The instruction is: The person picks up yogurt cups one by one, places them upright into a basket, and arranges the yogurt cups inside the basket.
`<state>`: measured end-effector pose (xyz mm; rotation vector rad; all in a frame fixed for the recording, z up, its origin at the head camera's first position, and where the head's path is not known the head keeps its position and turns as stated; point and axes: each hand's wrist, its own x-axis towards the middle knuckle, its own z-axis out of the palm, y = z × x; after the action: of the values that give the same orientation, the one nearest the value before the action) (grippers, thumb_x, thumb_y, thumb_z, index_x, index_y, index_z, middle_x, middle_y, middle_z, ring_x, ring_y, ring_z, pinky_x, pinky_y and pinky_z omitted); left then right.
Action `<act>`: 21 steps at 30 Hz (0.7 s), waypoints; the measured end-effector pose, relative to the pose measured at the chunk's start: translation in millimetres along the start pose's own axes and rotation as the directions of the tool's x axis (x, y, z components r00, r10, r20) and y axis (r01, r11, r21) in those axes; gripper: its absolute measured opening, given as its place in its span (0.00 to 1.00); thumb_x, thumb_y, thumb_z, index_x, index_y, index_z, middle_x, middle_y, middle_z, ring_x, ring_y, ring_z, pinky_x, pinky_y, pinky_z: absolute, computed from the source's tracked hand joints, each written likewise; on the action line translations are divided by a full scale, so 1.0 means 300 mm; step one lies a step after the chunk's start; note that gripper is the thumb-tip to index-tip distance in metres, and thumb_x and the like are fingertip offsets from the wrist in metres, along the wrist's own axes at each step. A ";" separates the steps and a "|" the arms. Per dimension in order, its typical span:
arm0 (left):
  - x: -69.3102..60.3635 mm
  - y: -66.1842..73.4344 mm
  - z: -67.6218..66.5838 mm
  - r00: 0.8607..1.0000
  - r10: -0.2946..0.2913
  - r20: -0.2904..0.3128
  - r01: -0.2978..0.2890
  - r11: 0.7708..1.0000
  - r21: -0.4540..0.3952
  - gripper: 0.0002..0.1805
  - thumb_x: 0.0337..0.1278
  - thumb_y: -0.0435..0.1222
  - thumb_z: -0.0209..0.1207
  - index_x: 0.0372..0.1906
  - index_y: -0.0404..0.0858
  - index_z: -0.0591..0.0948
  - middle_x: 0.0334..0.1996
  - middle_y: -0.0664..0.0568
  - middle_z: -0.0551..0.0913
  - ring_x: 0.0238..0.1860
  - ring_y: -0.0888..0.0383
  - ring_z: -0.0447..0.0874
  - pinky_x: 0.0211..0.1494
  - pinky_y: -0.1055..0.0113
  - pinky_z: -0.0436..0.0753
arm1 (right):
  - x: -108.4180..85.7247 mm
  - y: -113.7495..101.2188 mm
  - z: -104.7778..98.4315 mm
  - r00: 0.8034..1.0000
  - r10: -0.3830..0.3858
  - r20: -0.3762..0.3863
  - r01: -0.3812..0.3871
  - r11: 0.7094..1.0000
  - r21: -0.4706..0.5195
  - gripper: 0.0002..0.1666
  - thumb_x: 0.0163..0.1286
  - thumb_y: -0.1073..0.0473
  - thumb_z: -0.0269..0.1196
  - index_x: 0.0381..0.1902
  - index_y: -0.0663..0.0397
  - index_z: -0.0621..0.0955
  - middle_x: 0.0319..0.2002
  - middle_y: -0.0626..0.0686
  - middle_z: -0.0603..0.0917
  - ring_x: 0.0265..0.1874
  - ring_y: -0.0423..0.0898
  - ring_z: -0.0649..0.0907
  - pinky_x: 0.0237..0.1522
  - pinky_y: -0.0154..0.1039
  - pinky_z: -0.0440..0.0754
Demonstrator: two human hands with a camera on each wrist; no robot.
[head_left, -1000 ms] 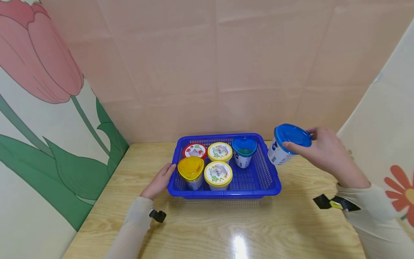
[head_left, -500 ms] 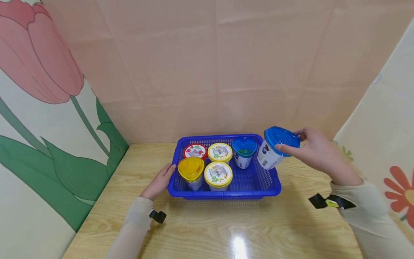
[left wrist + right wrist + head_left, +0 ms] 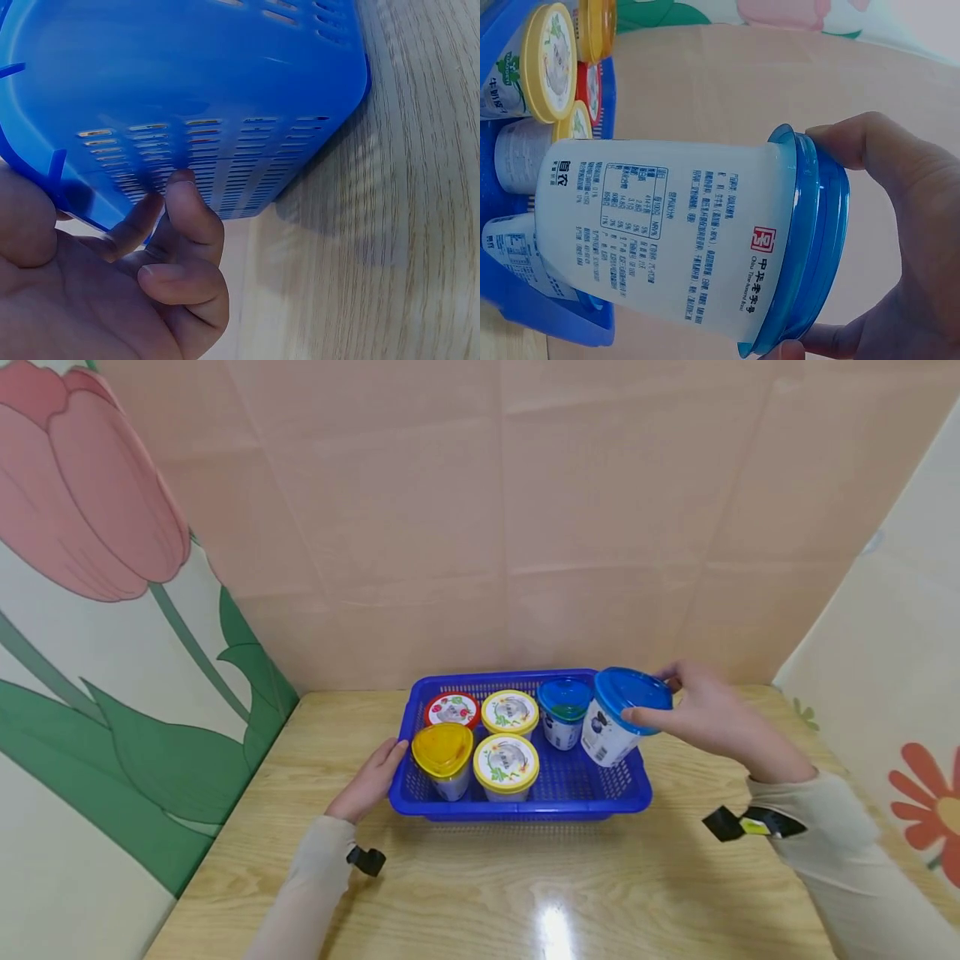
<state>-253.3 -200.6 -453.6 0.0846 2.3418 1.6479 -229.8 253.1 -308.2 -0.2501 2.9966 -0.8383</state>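
Note:
My right hand [image 3: 708,714] grips a white tub with a blue lid [image 3: 611,731] by the lid's rim, thumb on one side and fingers on the other. The tub is tilted, above the right part of a blue plastic basket [image 3: 517,810]. In the right wrist view, small print covers the side of the held tub [image 3: 667,240]. At the basket's left end my left hand [image 3: 371,781] holds the rim, thumb over the edge. The left wrist view has its curled fingers [image 3: 195,217] against the slotted basket wall [image 3: 187,67].
Inside the basket stand another blue-lidded tub [image 3: 564,710], a red-lidded tub [image 3: 452,708], two tubs with white-and-yellow lids [image 3: 506,762] and an amber-lidded tub [image 3: 442,756]. The basket rests on a wooden table [image 3: 450,885] against a pinkish wall covering [image 3: 495,527].
My right hand has moved left and slightly down with the blue-lidded tub, from beside the basket to over its right part. The left hand and the basket have stayed put.

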 end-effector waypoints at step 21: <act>0.006 -0.006 0.000 1.000 0.023 0.003 -0.023 0.999 -0.027 0.32 0.81 0.53 0.34 0.74 0.35 0.60 0.57 0.36 0.80 0.51 0.45 0.85 0.53 0.53 0.84 | 0.034 -0.014 0.053 0.996 -0.058 0.069 0.060 0.998 -0.026 0.50 0.58 0.34 0.70 0.59 0.70 0.68 0.50 0.68 0.77 0.42 0.57 0.79 0.35 0.46 0.82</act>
<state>-254.8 -200.9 -455.5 0.1089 2.3236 1.6883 -238.4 239.9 -319.3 -0.3613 2.9529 -0.7764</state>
